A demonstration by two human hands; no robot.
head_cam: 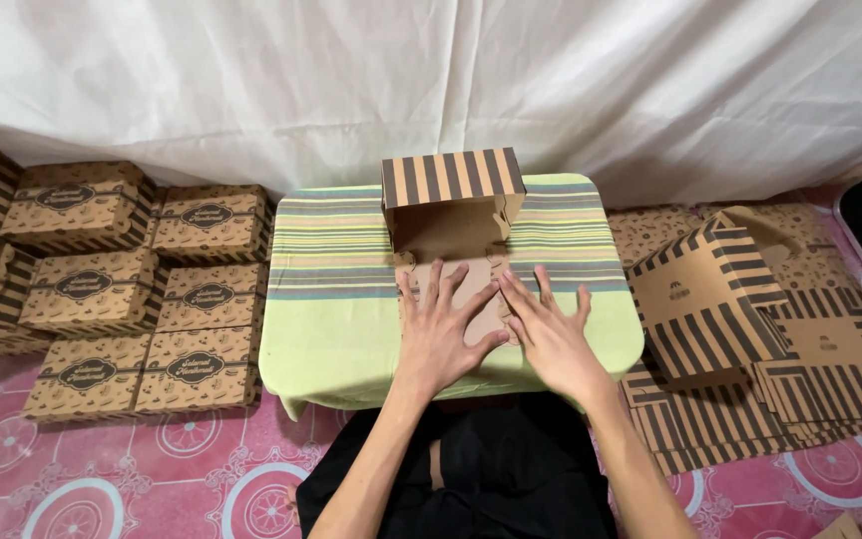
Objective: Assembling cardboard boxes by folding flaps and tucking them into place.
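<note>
- A half-folded striped cardboard box (pixel 454 235) is set mid-table (pixel 341 319), lid flap upright.
- Left hand (pixel 438 324) is spread flat, pressed on the box's front panel, nothing gripped.
- Right hand (pixel 549 334) is likewise laid open, fingers overlapping the panel's right edge.
- Finished boxes (pixel 142 289) are stacked on the left, flat blanks (pixel 770 349) on the right.

Under my left hand (pixel 439 334) and right hand (pixel 551 334) the half-folded box (pixel 451 235) was plain brown cardboard, matt and slightly fibrous inside, with dark printed stripes on its raised flap. It lay on a small table (pixel 336 339) covered in soft woven cloth, pale green with thin coloured stripes, dull in finish. Left of the table, the stacked closed boxes (pixel 142 289) were the same matt printed cardboard. Right of the table, the flat box blanks (pixel 750 329) looked like smooth striped card. Behind the table hung a white sheet (pixel 431 70), creased fabric. The floor mat (pixel 152 479) looked slightly glossy, like vinyl.
</note>
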